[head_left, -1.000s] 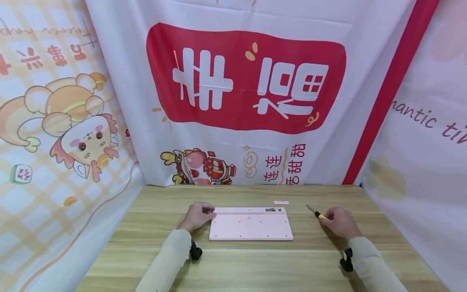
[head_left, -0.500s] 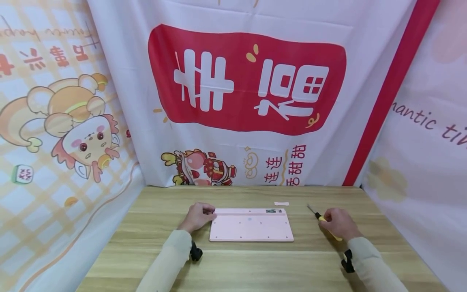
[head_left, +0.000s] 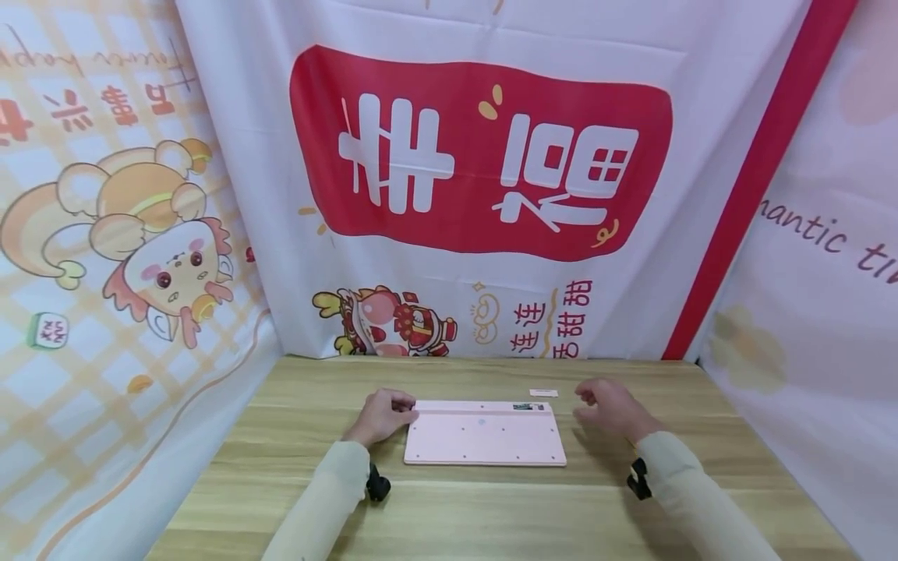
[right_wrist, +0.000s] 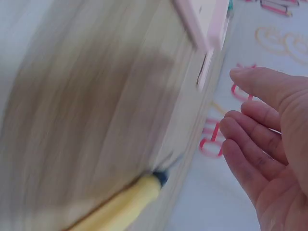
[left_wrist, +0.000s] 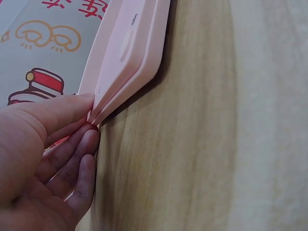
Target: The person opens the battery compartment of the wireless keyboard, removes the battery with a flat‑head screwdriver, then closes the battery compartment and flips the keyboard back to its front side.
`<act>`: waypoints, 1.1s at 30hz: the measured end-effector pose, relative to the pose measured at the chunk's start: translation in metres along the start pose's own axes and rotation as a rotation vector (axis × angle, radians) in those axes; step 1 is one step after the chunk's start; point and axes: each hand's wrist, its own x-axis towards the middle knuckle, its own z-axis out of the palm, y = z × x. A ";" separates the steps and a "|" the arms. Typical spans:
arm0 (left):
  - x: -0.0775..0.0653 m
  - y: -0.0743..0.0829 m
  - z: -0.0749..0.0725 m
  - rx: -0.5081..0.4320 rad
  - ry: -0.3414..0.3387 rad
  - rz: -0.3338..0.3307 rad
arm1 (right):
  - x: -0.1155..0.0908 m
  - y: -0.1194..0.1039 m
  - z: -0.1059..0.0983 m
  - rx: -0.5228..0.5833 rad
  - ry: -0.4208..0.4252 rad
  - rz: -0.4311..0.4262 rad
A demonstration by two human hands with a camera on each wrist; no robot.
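A flat pink keyboard [head_left: 484,444], underside up with several small screws in it, lies on the wooden table. An open slot [head_left: 528,407] showing green inside is at its far right corner. My left hand [head_left: 379,417] pinches the keyboard's far left corner, thumb on top and fingertips underneath in the left wrist view. To the right of the keyboard, my right hand [head_left: 613,409] hovers over the table with nothing in its relaxed fingers. A yellow-handled screwdriver [right_wrist: 127,207] lies on the table in the right wrist view, mostly hidden by the right hand and forearm in the head view.
Just beyond the keyboard's far right edge lies a small pink strip [head_left: 543,393]. A printed cloth [head_left: 484,156] hangs behind the table's far edge, and more cloth hangs at both sides.
My right hand has let go of the screwdriver, leaving it on the table, and has moved left toward the pink strip. The left hand stays at the keyboard's corner.
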 end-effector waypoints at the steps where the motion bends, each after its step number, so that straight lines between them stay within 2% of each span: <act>1: 0.001 -0.001 0.000 0.000 0.000 0.003 | 0.003 -0.005 0.002 0.012 0.004 -0.027; 3: 0.001 -0.002 0.002 0.001 0.002 0.007 | 0.010 -0.014 0.009 0.019 0.022 -0.091; 5: 0.001 -0.001 0.002 -0.002 0.004 0.012 | 0.015 -0.024 0.016 0.021 0.032 -0.114; 12: -0.003 0.005 0.003 -0.008 -0.003 0.015 | 0.027 -0.052 0.033 0.026 -0.030 -0.056; 19: -0.002 0.002 0.004 0.010 0.008 0.011 | 0.036 -0.052 0.050 -0.052 -0.002 -0.149; 23: -0.003 0.004 0.004 0.007 0.007 0.000 | 0.037 -0.051 0.056 -0.070 0.022 -0.146; 33: -0.004 0.004 0.000 0.008 0.019 -0.005 | 0.045 -0.057 0.056 -0.114 -0.003 -0.179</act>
